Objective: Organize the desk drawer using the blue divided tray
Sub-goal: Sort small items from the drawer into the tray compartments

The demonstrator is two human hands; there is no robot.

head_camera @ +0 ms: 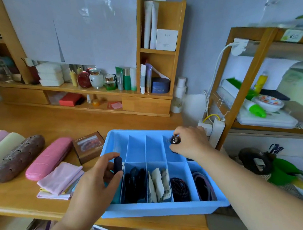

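Blue divided tray sits at the desk's front right corner, its near rim overhanging the front edge. Two rows of compartments.

Near row, left to right after the hand-covered end cell: dark hair ties, paper packets with a barcode showing, dark bead bracelet, purple hair bands. The three far-row cells left of the right hand look bare.

Left hand is over the tray's near left corner, thumb and fingers curled round a small dark navy capsule-shaped object, held upright.

Right hand reaches over the far right compartment, fingertips pinching a small dark shiny item; too blurred to identify. Another dark bit shows under the hand; can't tell what.

On the desk left of the tray: brown box touching or just beside the tray's left wall, pink case, folded pink cloths, brown textured case, pale rolls at the left edge.
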